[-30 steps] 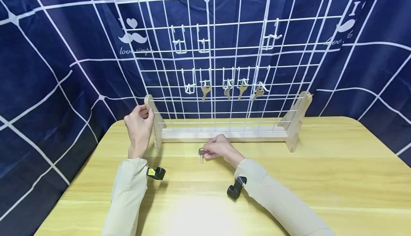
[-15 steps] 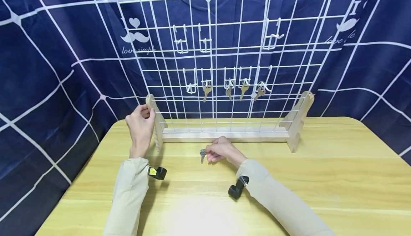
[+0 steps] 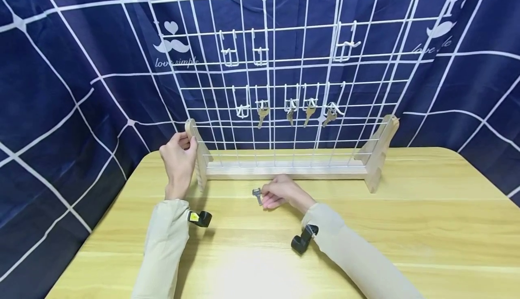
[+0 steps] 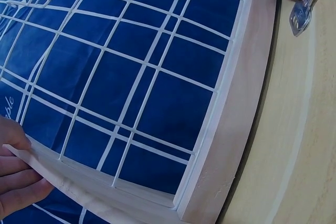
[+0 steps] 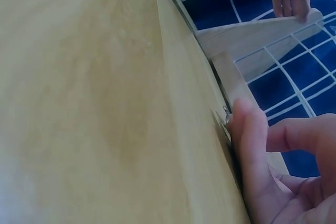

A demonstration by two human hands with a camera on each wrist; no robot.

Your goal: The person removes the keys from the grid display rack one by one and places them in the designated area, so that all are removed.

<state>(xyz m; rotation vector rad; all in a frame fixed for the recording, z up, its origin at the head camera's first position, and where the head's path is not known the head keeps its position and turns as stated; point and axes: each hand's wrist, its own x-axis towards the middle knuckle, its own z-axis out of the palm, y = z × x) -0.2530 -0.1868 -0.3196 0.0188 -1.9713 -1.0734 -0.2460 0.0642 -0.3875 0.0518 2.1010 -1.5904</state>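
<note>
At the near side of the yellow table (image 3: pixel 227 240), two pale sleeves (image 3: pixel 164 240) are pointing away from me, each wearing a small black camera (image 3: pixel 301 243). Past them, the right hand (image 3: pixel 283 193) is pinching a silver key (image 3: pixel 257 193), just in front of a long wooden bar (image 3: pixel 308 172). I can't tell if the key is touching the table. The left wrist view is showing the key up close and shiny, but the right wrist view is letting only a bit peek out behind a finger (image 5: pixel 251 137).

Over on the left, the left hand (image 3: pixel 178 156) is gripping a wooden side (image 3: pixel 201 165). The head view is hiding some of its fingers; the left wrist view is showing them (image 4: pixel 21 177) on the wood.

Above the bar, a white wire grid (image 3: pixel 365 82) is standing. Four keys (image 3: pixel 262 114) are hanging from its lower hooks (image 3: pixel 242 110), and more white hooks (image 3: pixel 342 57) are hanging higher up. Behind it all, dark blue cloth (image 3: pixel 53 91) with white lines is hanging.
</note>
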